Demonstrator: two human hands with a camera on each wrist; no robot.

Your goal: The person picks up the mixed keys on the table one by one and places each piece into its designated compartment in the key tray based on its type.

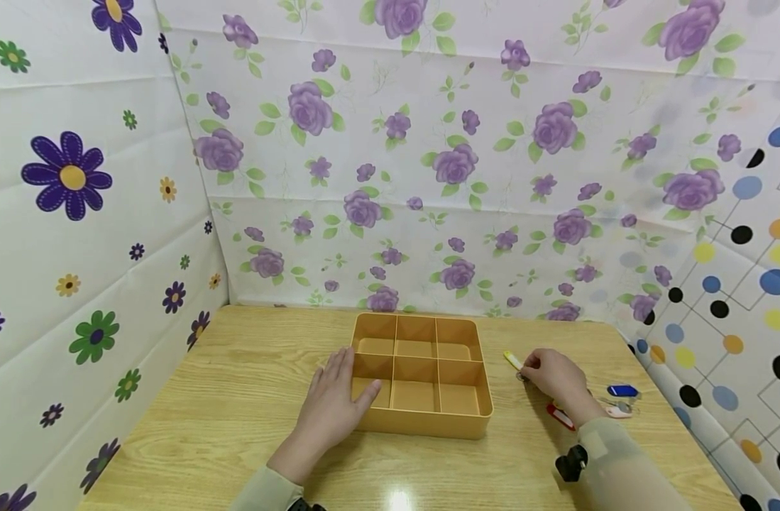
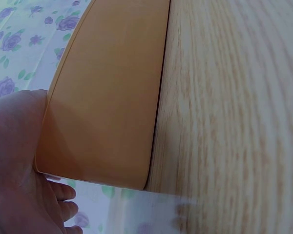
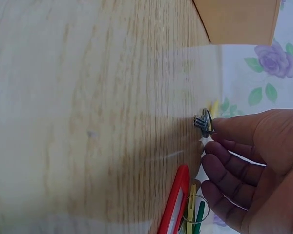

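Observation:
A tan divided storage box with several compartments sits on the table. My left hand rests along its left wall, fingers straight and thumb over the front left compartment. In the left wrist view the palm lies against the box's side. To the right of the box, my right hand pinches the metal ring of a yellow key tag between thumb and forefinger. The tag appears to lie on the tabletop. Below the same hand is a red key tag, partly covered in the head view.
Farther right lie a blue key tag and a pale pink one with metal rings. Yellow and green tags show beside the red one in the right wrist view. Flowered cloth hangs behind the wooden table.

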